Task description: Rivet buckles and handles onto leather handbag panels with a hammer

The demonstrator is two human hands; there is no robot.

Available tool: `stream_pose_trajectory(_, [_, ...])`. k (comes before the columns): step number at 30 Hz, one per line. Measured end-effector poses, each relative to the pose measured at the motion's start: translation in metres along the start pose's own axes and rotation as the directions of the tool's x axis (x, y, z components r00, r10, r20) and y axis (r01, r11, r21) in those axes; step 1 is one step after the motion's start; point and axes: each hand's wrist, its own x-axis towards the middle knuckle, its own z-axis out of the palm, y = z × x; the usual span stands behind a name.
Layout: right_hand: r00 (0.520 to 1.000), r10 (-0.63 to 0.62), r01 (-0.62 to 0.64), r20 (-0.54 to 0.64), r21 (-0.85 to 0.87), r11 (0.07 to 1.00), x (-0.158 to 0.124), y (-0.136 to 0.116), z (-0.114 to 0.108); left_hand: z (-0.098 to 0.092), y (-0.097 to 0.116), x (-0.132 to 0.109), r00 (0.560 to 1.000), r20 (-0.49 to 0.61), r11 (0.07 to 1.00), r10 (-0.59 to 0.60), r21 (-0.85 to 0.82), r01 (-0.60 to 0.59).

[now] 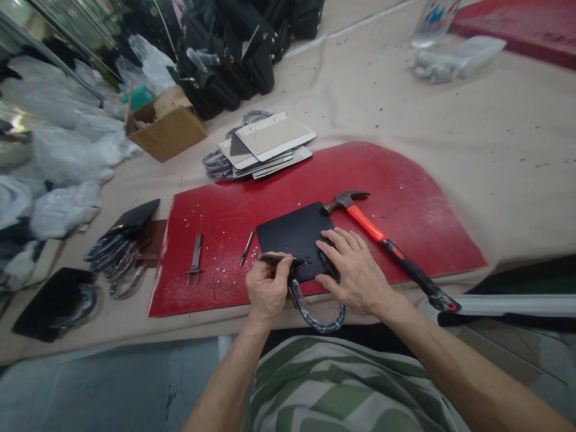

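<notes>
A black flat panel [292, 231] lies on the red board. Its wrapped handle [321, 324] loops off the near edge toward my body. My left hand [269, 288] pinches a dark pen-shaped tool [272, 258], whose tip points at small holes near the panel's lower edge. My right hand [355, 270] rests on the panel's right side with fingers spread, beside one dark end of the handle. That end is partly hidden under the hand. Just beyond, a claw hammer [366, 222] with an orange and black grip lies with its head touching the panel's upper corner.
On the red board [405, 204] lie a thin metal punch [247, 248], a pronged metal tool [195, 258] and scattered bits. Behind stand stacked pale panels [274, 138], a cardboard box [168, 129] and black bags [225, 54]. Black handled pieces [54, 303] lie left; a bottle [434, 24] stands far right.
</notes>
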Motion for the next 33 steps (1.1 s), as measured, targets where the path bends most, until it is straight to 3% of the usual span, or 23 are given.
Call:
stream_pose_trajectory(3, [1.0, 0.001, -0.001, 0.001, 0.005, 1.0, 0.0, 0.0, 0.0, 0.006, 0.006, 0.001, 1.0, -0.015, 0.999, -0.023, -0.025, 0.023])
stream_pose_trajectory(10, [1.0, 0.004, -0.004, 0.005, 0.006, 1.0, -0.001, -0.001, -0.001, -0.003, -0.004, 0.003, 0.98, 0.193, 0.992, 0.049, -0.122, -0.026])
stream_pose_trajectory(17, [1.0, 0.005, -0.005, -0.001, 0.011, 1.0, 0.0, -0.001, -0.002, -0.009, -0.01, -0.002, 0.988, 0.141, 0.997, 0.065, -0.06, -0.057])
stream_pose_trajectory(33, [1.0, 0.004, -0.004, 0.005, 0.004, 1.0, 0.0, -0.001, -0.002, -0.01, -0.018, -0.006, 0.967, 0.164, 0.98, 0.195, 0.005, -0.198])
